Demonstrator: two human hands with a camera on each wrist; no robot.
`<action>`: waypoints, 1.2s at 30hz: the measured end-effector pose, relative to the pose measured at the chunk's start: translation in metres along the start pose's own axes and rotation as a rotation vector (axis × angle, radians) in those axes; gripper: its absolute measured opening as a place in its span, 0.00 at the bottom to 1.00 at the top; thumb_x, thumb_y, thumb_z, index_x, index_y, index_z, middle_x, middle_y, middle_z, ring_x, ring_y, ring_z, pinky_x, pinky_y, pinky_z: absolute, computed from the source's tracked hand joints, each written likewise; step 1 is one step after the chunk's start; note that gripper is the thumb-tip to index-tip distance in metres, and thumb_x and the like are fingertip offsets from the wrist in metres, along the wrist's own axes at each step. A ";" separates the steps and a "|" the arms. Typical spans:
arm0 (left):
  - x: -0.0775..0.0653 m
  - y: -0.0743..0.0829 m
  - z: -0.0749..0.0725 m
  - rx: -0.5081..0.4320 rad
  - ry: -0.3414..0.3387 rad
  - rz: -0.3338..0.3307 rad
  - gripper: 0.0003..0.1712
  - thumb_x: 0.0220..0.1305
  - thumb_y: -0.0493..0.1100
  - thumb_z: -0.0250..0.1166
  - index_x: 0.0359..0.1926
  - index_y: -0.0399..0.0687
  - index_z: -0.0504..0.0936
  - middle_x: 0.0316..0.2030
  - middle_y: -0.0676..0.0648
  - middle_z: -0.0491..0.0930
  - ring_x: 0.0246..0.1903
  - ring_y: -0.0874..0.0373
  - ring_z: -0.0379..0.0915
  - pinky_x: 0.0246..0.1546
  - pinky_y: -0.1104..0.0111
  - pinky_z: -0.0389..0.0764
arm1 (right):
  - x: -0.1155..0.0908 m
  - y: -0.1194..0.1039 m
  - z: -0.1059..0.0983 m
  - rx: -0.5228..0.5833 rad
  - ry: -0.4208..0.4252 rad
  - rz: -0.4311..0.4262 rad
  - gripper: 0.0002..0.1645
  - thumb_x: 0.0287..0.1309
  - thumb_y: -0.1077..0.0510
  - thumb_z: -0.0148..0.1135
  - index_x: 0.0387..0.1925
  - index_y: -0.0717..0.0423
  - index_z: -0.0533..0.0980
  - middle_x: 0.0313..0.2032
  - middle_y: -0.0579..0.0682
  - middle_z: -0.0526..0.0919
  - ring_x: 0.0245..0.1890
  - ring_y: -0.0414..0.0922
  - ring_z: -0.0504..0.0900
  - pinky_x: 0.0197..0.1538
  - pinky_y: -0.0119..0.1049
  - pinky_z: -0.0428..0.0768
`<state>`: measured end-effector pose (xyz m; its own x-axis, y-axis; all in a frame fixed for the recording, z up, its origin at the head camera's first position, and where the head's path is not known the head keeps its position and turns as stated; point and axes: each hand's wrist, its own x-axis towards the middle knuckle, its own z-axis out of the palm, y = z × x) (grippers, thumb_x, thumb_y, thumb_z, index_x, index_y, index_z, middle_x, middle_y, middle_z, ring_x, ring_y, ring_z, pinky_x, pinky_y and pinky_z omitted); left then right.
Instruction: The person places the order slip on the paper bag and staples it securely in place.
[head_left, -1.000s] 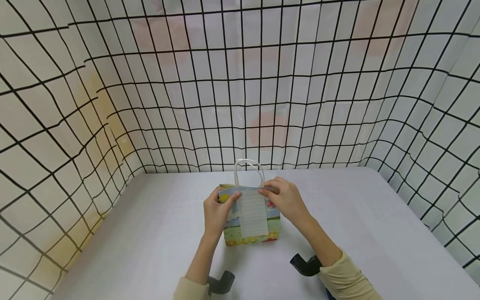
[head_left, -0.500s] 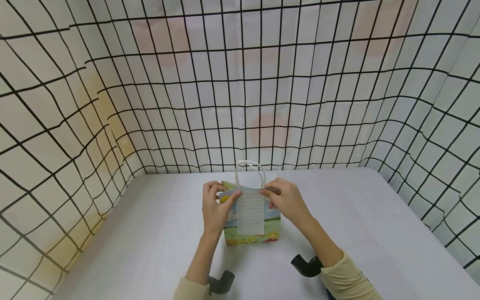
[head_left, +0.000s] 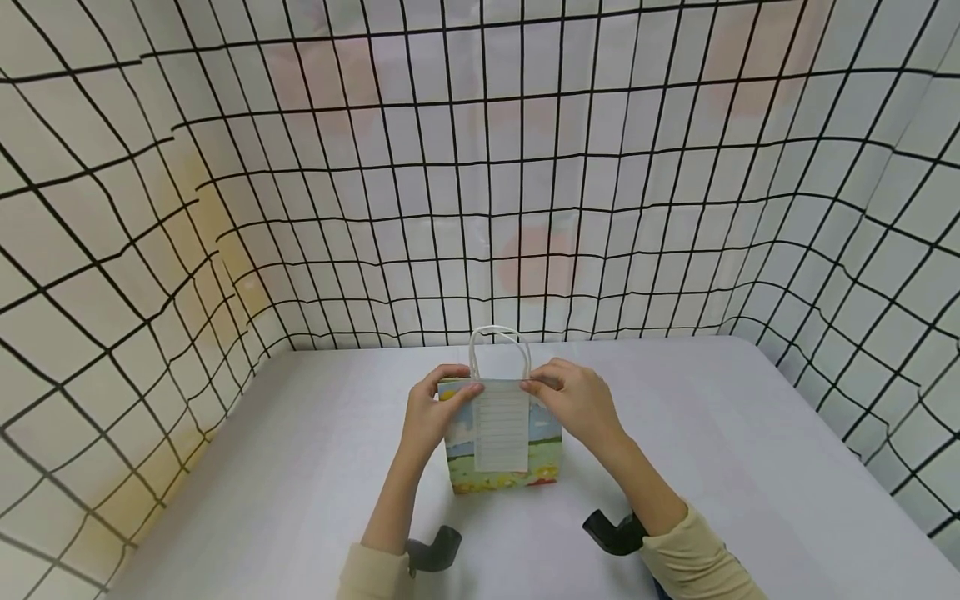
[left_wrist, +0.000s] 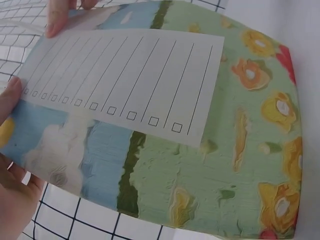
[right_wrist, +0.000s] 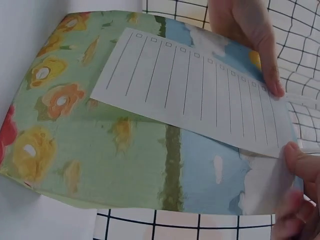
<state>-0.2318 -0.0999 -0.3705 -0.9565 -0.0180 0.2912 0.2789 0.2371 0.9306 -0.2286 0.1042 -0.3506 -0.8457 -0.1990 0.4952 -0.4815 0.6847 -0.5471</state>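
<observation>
A paper gift bag [head_left: 463, 467] with white loop handles [head_left: 495, 329] stands on the table, painted with flowers, green field and blue sky. Against its front lies a white lined checklist sheet [head_left: 501, 429], its upper end at the bag's rim. My left hand [head_left: 431, 412] pinches the sheet's upper left corner to the bag, thumb in front and fingers behind the rim. On the other side my right hand [head_left: 581, 400] pinches the upper right corner the same way. In the left wrist view the sheet [left_wrist: 125, 80] shows ruled lines with small checkboxes; its lower end stands slightly off the bag.
The white tabletop [head_left: 300, 483] surrounds the bag. Black grid netting [head_left: 517, 208] over pale walls encloses the back and sides. Dark angular wrist-worn pieces [head_left: 615, 533] stick out by both forearms, near the beige sleeves [head_left: 697, 550].
The sheet has swung from a slant to hang straight down the bag's front. My left fingers have shifted right along the rim, and the bag's mouth has closed up there.
</observation>
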 end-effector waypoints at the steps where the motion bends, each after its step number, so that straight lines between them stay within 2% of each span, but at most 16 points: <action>1: -0.002 0.004 0.000 -0.007 -0.006 -0.013 0.15 0.51 0.42 0.68 0.41 0.43 0.80 0.41 0.43 0.80 0.39 0.59 0.72 0.38 0.67 0.77 | 0.000 0.000 -0.001 -0.041 0.014 -0.011 0.11 0.49 0.48 0.65 0.31 0.50 0.83 0.30 0.42 0.83 0.20 0.37 0.75 0.22 0.27 0.68; 4: -0.007 0.017 -0.001 -0.020 -0.007 -0.033 0.11 0.51 0.40 0.68 0.35 0.37 0.81 0.35 0.41 0.80 0.33 0.60 0.74 0.30 0.71 0.78 | 0.001 -0.001 -0.004 -0.115 0.035 -0.050 0.11 0.47 0.47 0.66 0.31 0.48 0.83 0.29 0.41 0.84 0.21 0.36 0.74 0.22 0.26 0.65; 7: -0.011 0.023 -0.001 -0.025 0.004 -0.037 0.10 0.51 0.39 0.68 0.32 0.35 0.80 0.32 0.42 0.79 0.29 0.63 0.73 0.28 0.73 0.77 | 0.002 -0.001 -0.007 -0.142 0.032 -0.095 0.11 0.46 0.47 0.66 0.30 0.48 0.84 0.28 0.41 0.84 0.22 0.35 0.71 0.25 0.28 0.65; 11: -0.010 0.022 -0.002 -0.048 -0.008 -0.038 0.10 0.51 0.38 0.68 0.32 0.35 0.80 0.29 0.40 0.80 0.26 0.64 0.73 0.27 0.74 0.76 | 0.004 0.001 -0.009 -0.154 0.035 -0.153 0.10 0.44 0.48 0.67 0.27 0.49 0.84 0.27 0.42 0.84 0.26 0.38 0.69 0.34 0.34 0.65; 18: -0.006 0.012 -0.005 -0.115 -0.099 -0.039 0.11 0.53 0.37 0.66 0.37 0.36 0.80 0.30 0.43 0.82 0.26 0.63 0.77 0.30 0.70 0.78 | 0.005 0.008 -0.003 -0.081 0.096 -0.239 0.09 0.41 0.50 0.69 0.24 0.50 0.83 0.25 0.44 0.84 0.36 0.44 0.71 0.48 0.48 0.59; 23: 0.001 -0.003 -0.005 -0.110 -0.130 -0.054 0.22 0.52 0.40 0.68 0.50 0.46 0.76 0.40 0.44 0.80 0.34 0.61 0.77 0.35 0.66 0.78 | 0.004 0.010 0.001 0.011 0.081 -0.223 0.07 0.43 0.53 0.69 0.24 0.52 0.83 0.26 0.45 0.83 0.38 0.44 0.75 0.55 0.53 0.57; 26: 0.002 -0.005 -0.005 -0.073 -0.155 -0.021 0.27 0.51 0.42 0.69 0.54 0.49 0.74 0.45 0.44 0.80 0.39 0.59 0.77 0.38 0.65 0.78 | 0.004 0.010 0.000 0.029 0.060 -0.205 0.08 0.44 0.53 0.68 0.26 0.52 0.83 0.28 0.46 0.83 0.38 0.45 0.76 0.56 0.55 0.56; 29: 0.003 -0.005 -0.007 -0.052 -0.194 -0.007 0.23 0.51 0.45 0.68 0.50 0.48 0.78 0.45 0.44 0.81 0.39 0.58 0.78 0.38 0.65 0.79 | 0.005 0.010 -0.001 0.028 0.044 -0.195 0.08 0.45 0.53 0.68 0.27 0.53 0.83 0.28 0.47 0.83 0.38 0.46 0.76 0.56 0.56 0.56; 32: 0.004 -0.005 -0.008 -0.050 -0.228 -0.031 0.18 0.51 0.46 0.68 0.43 0.45 0.82 0.41 0.44 0.83 0.36 0.58 0.80 0.36 0.65 0.80 | 0.005 0.010 -0.002 0.029 0.026 -0.189 0.08 0.46 0.53 0.67 0.27 0.53 0.83 0.28 0.47 0.84 0.39 0.46 0.76 0.56 0.56 0.55; 36: 0.004 -0.005 -0.009 -0.055 -0.256 -0.048 0.17 0.52 0.46 0.68 0.41 0.42 0.83 0.36 0.41 0.84 0.34 0.57 0.81 0.35 0.65 0.79 | 0.005 0.009 -0.004 0.026 0.005 -0.186 0.08 0.46 0.53 0.67 0.28 0.53 0.82 0.28 0.46 0.84 0.40 0.46 0.75 0.56 0.56 0.55</action>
<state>-0.2357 -0.1104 -0.3718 -0.9574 0.2198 0.1872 0.2299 0.1884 0.9548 -0.2361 0.1120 -0.3506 -0.7405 -0.3167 0.5927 -0.6351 0.6181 -0.4633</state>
